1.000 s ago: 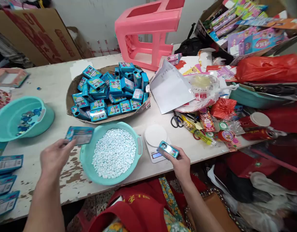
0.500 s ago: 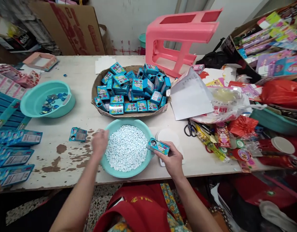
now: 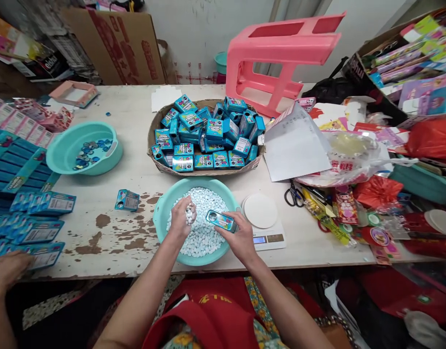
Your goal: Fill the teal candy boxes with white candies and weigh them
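Observation:
My left hand is closed around a clump of small white candies, just above the teal basin of loose white candies. In my right hand is a small blue candy tin, tilted over the basin's right side, with a round opening at its left end. A cardboard tray heaped with similar blue tins stands behind the basin. One more blue tin lies alone on the table to the left.
A white digital scale sits right of the basin, near black scissors. Another teal basin holds blue and silver pieces. A pink stool lies behind. At left, another person's hand touches stacked blue packs.
My left hand has moved right from the basin's left rim to over the candies and now holds some. The tin in my right hand has come in over the basin. Another person's hand has entered at left.

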`<move>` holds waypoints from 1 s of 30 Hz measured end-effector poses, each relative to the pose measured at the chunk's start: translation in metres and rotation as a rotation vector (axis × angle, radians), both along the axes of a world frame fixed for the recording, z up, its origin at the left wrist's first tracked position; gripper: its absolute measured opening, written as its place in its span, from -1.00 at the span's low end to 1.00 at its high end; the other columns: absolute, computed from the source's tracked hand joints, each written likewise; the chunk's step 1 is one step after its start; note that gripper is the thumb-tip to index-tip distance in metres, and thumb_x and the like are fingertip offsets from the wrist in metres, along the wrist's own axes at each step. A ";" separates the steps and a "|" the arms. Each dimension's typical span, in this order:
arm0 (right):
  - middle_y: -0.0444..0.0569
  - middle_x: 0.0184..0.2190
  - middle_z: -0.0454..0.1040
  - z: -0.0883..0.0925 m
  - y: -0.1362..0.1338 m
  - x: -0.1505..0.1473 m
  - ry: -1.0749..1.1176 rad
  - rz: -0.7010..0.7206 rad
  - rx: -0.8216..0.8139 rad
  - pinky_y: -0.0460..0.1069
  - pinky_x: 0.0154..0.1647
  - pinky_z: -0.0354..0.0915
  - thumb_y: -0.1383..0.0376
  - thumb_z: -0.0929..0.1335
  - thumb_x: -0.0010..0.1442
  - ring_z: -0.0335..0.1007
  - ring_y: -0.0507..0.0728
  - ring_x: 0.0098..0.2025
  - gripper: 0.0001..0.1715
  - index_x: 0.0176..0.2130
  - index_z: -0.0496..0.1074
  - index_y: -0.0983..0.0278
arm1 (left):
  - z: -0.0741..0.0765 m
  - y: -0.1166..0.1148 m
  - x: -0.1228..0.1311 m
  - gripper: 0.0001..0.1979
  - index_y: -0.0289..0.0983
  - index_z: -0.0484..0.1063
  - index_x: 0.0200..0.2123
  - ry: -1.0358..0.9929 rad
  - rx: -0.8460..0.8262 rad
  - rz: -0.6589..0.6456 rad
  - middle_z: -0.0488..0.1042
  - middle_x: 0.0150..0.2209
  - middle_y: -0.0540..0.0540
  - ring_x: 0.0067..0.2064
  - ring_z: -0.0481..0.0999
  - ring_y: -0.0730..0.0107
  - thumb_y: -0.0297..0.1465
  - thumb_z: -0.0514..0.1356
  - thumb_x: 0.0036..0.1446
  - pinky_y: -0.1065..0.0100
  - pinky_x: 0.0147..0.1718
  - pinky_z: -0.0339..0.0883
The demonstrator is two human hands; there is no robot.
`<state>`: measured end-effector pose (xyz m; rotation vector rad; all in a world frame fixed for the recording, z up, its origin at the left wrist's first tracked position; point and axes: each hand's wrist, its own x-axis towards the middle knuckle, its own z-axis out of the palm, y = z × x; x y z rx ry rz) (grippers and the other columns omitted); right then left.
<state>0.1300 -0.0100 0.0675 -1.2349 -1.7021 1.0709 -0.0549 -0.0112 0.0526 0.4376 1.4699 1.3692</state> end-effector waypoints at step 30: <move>-0.04 -0.20 0.47 -0.002 0.030 -0.018 0.248 0.092 -0.195 0.06 -0.04 0.30 0.24 0.53 -0.11 0.40 0.17 -0.10 -0.57 -0.19 0.49 0.20 | -0.033 0.010 -0.032 -0.82 -0.24 0.47 -0.45 0.513 -0.151 0.115 0.50 -0.46 -0.10 -0.36 0.47 0.18 -0.24 0.26 -0.08 0.23 -0.34 0.30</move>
